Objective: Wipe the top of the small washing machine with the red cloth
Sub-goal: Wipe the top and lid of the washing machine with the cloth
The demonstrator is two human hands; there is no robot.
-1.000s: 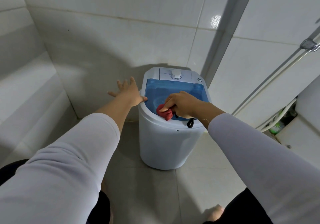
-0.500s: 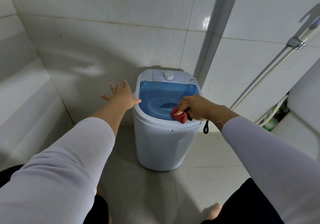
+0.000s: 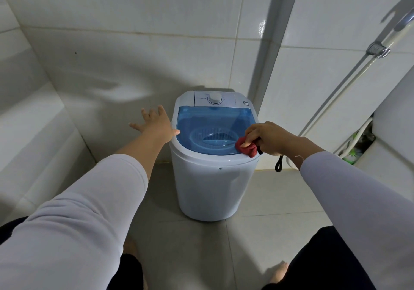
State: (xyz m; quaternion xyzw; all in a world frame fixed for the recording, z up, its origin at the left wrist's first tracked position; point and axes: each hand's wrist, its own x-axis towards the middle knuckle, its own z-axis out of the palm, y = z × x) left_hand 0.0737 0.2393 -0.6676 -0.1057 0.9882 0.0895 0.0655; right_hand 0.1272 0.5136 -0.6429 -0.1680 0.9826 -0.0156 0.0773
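Observation:
A small white washing machine [image 3: 210, 186] stands on the tiled floor, with a see-through blue lid [image 3: 208, 121] and a white dial [image 3: 214, 98] on the rear panel. My right hand [image 3: 268, 138] is closed around a bunched red cloth [image 3: 246, 147], pressed on the lid's front right corner at the rim. A black loop [image 3: 278, 164] hangs below that hand. My left hand [image 3: 155, 125] has its fingers spread, its thumb resting on the machine's left rim.
White tiled walls close in behind and to the left. A metal pipe [image 3: 349, 77] with a bracket runs diagonally on the right wall, beside a white ledge [image 3: 389, 137]. My bare feet [image 3: 279, 271] stand on the grey floor tiles.
My right hand has slid the red cloth from the lid's front middle to its front right corner. The left hand stays on the left rim. The camera view has shifted slightly.

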